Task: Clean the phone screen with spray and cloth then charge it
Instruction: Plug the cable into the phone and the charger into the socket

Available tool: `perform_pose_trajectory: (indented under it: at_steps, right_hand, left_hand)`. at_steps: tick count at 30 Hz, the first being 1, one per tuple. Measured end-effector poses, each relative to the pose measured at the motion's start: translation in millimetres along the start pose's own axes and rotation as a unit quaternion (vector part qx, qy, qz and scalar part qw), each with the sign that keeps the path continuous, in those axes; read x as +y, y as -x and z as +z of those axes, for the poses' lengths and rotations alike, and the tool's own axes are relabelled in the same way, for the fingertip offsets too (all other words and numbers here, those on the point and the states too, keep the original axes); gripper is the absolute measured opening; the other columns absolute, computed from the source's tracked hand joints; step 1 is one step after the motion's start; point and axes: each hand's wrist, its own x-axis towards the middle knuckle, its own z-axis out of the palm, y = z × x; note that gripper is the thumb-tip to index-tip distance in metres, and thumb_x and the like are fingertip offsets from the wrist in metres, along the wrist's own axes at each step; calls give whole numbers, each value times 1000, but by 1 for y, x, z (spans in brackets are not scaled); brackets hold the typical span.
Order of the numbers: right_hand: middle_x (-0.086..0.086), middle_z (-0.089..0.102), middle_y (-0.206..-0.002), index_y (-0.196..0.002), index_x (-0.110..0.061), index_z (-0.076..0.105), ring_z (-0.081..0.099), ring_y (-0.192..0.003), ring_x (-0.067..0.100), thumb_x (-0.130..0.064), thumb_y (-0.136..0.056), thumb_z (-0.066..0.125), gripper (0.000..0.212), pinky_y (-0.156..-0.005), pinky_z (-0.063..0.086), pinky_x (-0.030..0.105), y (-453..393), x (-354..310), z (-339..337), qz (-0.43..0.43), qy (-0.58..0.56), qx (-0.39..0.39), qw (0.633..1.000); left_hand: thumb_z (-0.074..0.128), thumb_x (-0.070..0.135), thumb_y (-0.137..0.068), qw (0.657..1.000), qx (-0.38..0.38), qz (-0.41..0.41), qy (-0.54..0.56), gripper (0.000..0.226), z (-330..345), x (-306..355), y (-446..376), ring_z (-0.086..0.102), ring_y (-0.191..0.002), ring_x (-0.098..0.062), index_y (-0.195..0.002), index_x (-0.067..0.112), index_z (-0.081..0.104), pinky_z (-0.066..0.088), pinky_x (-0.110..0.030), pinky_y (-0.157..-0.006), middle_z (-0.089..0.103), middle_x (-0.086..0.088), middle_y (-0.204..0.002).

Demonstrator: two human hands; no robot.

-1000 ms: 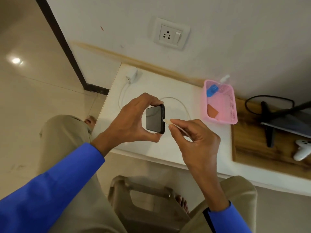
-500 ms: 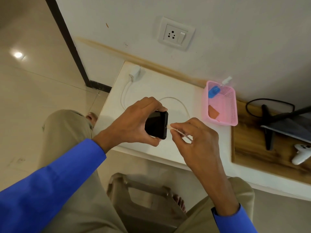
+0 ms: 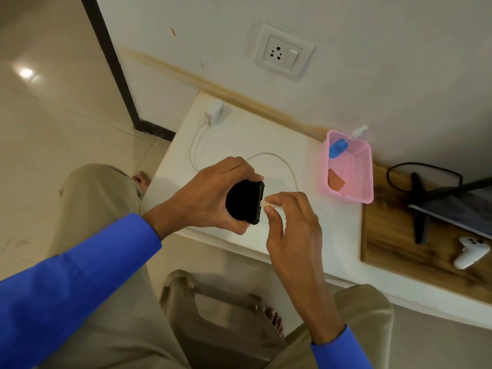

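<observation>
Gripping the phone above the bench, the left hand turns its short bottom edge toward the right hand. Right fingers pinch the cable plug, tip at that edge; seating looks unfinished.

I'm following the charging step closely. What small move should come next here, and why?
Probably push the white cable plug, pinched by the right hand, straight into the black phone gripped by the left hand; the plug tip sits at the phone's end edge, seemingly not fully seated.
</observation>
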Motion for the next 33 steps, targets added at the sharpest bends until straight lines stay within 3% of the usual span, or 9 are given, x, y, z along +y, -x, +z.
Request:
perform_pose_trajectory:
  at_steps: [4,11,16,19,22,24,27,29,33]
  right_hand:
    - [5,71,-107,-108,-10,71,69,-93,20,-20,-95,64,18,-84,59,35,2,1,5,11,-13,-5,1000]
    - [-2,71,-108,-107,-14,72,62,-94,3,-18,-95,68,13,-88,43,7,-3,4,-1,38,-46,-41,997]
    - [-4,67,-120,-115,-18,70,60,-108,7,-24,-93,72,23,-97,52,28,-10,18,-9,23,-42,-82,995]
    - [0,61,-126,-124,-17,65,53,-118,9,-24,-94,70,31,-101,38,13,-2,18,-14,59,-15,23,998]
    - [-6,66,-107,-112,-18,69,61,-98,5,-17,-95,66,17,-83,49,12,20,19,-14,119,-64,96,986]
    - [-11,71,-97,-105,-22,71,67,-89,7,-17,-97,64,12,-77,57,20,38,26,-5,208,-168,27,963]
    - [-5,75,-91,-103,-23,75,72,-85,15,-16,-98,62,15,-74,59,26,63,42,15,375,-305,-85,871]
    - [-3,76,-92,-104,-23,75,73,-86,17,-17,-99,62,15,-73,58,25,74,55,26,437,-324,-104,833]
    - [-2,76,-95,-108,-23,74,73,-88,17,-19,-99,61,16,-76,57,28,84,77,32,471,-333,-87,812]
  left_hand:
    - [90,52,-63,1000,6,-8,-25,81,0,-1,5,54,-102,-11,-129,20,55,58,-22,-83,57,4,-117]
    - [90,54,-62,999,10,-19,-34,81,3,-2,6,53,-101,-10,-129,21,56,59,-26,-81,57,5,-116]
    - [87,54,-63,998,-4,-8,-64,82,8,0,-2,53,-103,-12,-131,19,58,57,-25,-82,58,3,-119]
    - [87,55,-61,996,18,-43,-70,84,14,1,-9,52,-104,-14,-131,21,58,57,-28,-80,56,3,-119]
    - [86,57,-60,994,-4,-72,-83,85,18,-8,-10,51,-107,-14,-133,22,57,56,-28,-80,54,5,-121]
    - [86,58,-61,991,-47,-84,-89,86,26,-15,-9,50,-109,-15,-134,23,56,56,-29,-81,53,4,-122]
    - [85,57,-58,982,-111,-93,-125,90,45,-22,-12,47,-110,-17,-136,23,55,53,-32,-85,51,4,-123]
    - [85,55,-56,976,-142,-90,-142,92,59,-26,-13,47,-109,-19,-137,22,56,51,-32,-88,51,4,-122]
    - [85,53,-60,964,-194,-88,-156,91,77,-30,-17,48,-112,-20,-140,21,55,46,-29,-89,51,1,-127]
